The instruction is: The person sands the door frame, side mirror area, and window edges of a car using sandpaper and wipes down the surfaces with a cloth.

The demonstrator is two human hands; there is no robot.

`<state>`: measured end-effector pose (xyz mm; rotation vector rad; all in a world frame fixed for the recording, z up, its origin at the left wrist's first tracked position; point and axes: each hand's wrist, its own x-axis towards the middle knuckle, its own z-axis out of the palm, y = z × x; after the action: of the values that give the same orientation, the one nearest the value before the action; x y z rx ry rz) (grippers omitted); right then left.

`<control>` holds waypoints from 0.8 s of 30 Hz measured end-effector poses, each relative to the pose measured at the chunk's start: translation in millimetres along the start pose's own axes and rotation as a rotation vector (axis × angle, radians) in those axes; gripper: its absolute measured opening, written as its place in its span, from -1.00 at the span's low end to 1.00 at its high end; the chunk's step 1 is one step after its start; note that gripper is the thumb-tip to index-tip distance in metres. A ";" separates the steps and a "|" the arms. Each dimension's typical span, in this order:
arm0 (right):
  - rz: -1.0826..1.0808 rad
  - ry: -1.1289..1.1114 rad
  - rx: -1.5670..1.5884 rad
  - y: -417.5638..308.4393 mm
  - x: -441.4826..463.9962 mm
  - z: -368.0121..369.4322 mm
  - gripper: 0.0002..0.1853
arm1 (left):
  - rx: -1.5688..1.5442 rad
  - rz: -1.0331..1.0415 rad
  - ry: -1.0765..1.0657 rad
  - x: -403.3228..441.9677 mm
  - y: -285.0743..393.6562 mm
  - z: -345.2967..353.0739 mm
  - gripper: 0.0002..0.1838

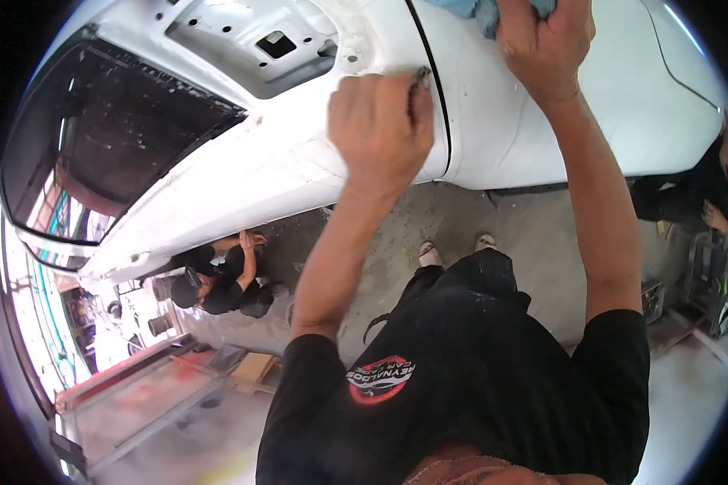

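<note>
My left hand (380,129) is closed in a fist against the white car body panel (291,153), just left of the dark seam between two panels. Something small and dark shows at its thumb side, too small to make out. At the top edge, my right hand (546,48) grips a blue cloth (487,16) against the white panel right of the seam. Part of the cloth and the fingertips are cut off or hidden. Holes and a recess (275,44) mark the panel at the upper left.
A person (226,279) in dark clothes crouches beside the car at left. Another person's arm and dark clothing (679,194) show at the right edge. A red-stained frame (137,388) stands lower left, near a cardboard piece (253,368). Below the car is grey floor (477,212).
</note>
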<state>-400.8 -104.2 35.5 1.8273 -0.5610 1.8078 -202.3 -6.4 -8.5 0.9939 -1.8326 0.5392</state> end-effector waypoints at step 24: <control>0.166 -0.186 0.562 42.1 1.5 -51.5 -0.62 | 0.493 -0.293 0.376 98.9 31.3 47.4 -0.90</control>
<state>-467.2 -105.6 39.2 2.3987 -0.2883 2.0655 -274.9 -61.9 59.7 1.3545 -1.2150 0.9492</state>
